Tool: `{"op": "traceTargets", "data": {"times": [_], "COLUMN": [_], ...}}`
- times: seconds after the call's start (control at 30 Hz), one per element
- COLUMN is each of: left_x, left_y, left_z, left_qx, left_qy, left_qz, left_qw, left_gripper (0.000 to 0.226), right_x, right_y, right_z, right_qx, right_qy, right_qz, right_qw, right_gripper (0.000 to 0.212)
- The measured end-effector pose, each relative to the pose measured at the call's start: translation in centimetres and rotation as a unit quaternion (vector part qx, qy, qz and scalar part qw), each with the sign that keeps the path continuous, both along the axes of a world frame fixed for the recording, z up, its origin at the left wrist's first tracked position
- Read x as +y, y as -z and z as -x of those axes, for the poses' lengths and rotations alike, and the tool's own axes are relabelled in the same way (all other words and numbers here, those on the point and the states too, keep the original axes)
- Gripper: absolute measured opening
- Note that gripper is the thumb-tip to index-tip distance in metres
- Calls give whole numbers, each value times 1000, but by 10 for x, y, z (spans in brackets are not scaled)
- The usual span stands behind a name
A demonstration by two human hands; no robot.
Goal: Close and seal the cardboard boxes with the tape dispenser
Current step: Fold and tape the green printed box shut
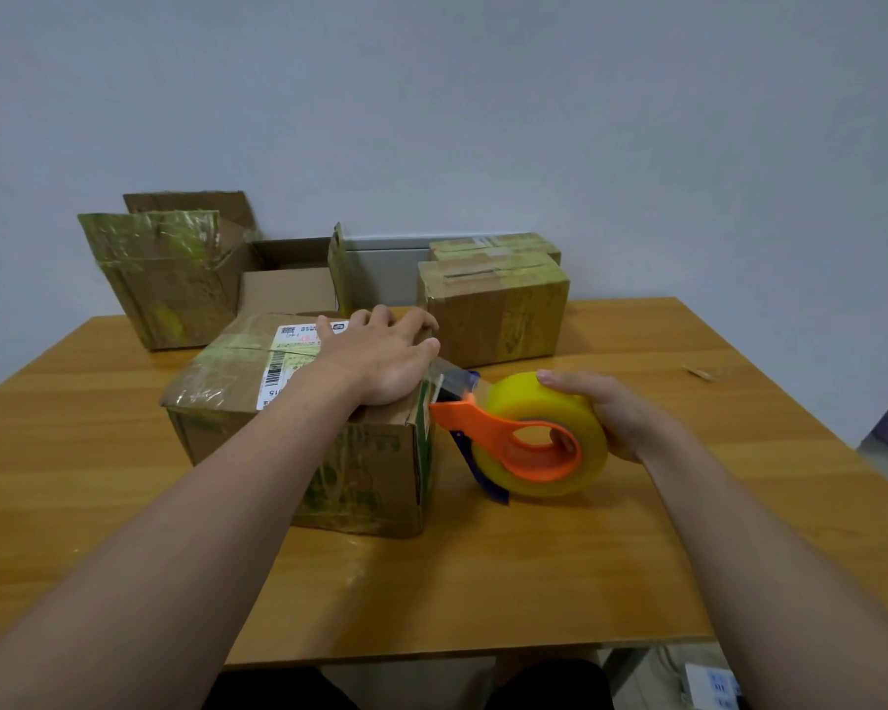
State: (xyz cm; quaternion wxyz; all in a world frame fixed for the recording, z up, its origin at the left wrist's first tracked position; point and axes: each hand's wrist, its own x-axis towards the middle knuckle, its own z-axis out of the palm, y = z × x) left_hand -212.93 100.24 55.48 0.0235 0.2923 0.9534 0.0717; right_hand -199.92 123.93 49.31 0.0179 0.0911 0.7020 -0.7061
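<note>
A closed cardboard box (257, 371) with a white shipping label stands on the wooden table (483, 581) in front of me. My left hand (380, 358) lies flat on its top near the right edge, fingers spread, thumb at the corner. My right hand (603, 409) grips the orange tape dispenser (503, 433) with its yellowish tape roll (544, 474) just right of the box. The dispenser's front end touches the box's upper right edge, where a short strip of tape runs under my left thumb.
An open box (165, 289) with raised flaps stands at the back left, a smaller open box (288, 284) beside it. Two closed, taped boxes (493, 310) stand at the back right. A small cardboard scrap (703, 372) lies far right on the table. A wall rises behind.
</note>
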Motion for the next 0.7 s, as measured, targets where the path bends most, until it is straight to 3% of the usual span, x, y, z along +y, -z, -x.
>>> {"op": "traceTargets", "data": {"times": [0.1, 0.23, 0.43, 0.6, 0.7], "left_x": [1, 1, 0, -1, -1], "left_y": [0, -1, -1, -1, 0], "left_z": [0, 0, -2, -2, -2], "left_qx": [-1, -2, -3, 4, 6], "left_qy": [-2, -5, 2, 2, 4], "left_qz": [-1, 1, -5, -6, -7], "left_qw": [1000, 1000, 1000, 1000, 1000], "left_gripper": [40, 40, 41, 42, 43], "right_x": [8, 11, 7, 3, 0], "right_y": [3, 4, 14, 14, 17], "right_z": [-3, -7, -4, -5, -6], "right_qx": [2, 7, 39, 64, 72], "right_qy": [-1, -2, 35, 18, 25], "right_qz": [-49, -44, -27, 26, 39], "right_qw": [999, 999, 998, 997, 996], "right_gripper": [53, 51, 109, 79, 80]}}
